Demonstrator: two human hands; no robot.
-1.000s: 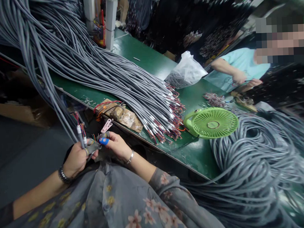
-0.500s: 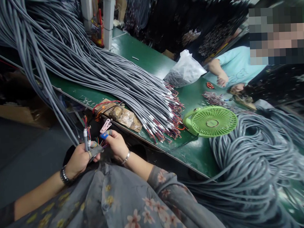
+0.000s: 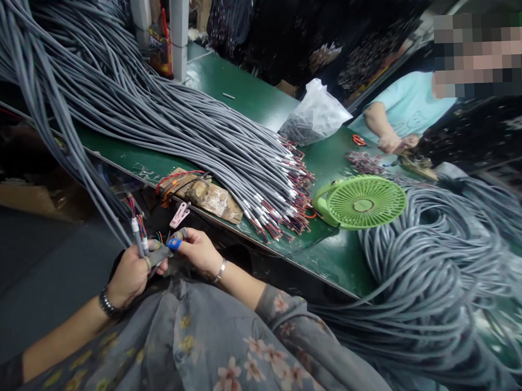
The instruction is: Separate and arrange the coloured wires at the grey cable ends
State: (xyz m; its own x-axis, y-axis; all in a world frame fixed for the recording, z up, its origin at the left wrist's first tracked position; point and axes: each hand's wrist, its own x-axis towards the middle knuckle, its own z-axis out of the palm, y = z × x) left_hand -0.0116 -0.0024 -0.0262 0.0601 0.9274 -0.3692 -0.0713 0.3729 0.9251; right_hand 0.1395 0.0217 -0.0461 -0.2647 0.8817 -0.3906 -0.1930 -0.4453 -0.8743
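Observation:
My left hand (image 3: 131,274) is closed around the ends of a few grey cables (image 3: 137,234), whose stripped coloured wires stick up above my fingers. My right hand (image 3: 198,250) pinches the fine wires at those ends, with blue tape (image 3: 174,243) and grey covers on its fingertips. Both hands meet in front of the green bench edge, just below a pink clip (image 3: 179,215). A wristwatch sits on my left wrist and a bracelet on my right.
A thick bundle of grey cables (image 3: 190,129) lies across the green bench (image 3: 249,99), stripped ends towards a green fan (image 3: 364,200). More coiled cable (image 3: 426,281) piles up at right. A plastic bag (image 3: 313,116) and another person's hands (image 3: 394,140) are farther back.
My hands stay together on the cable ends; the right hand's fingers have shifted slightly along the wires. The other person's hands have moved over the bench.

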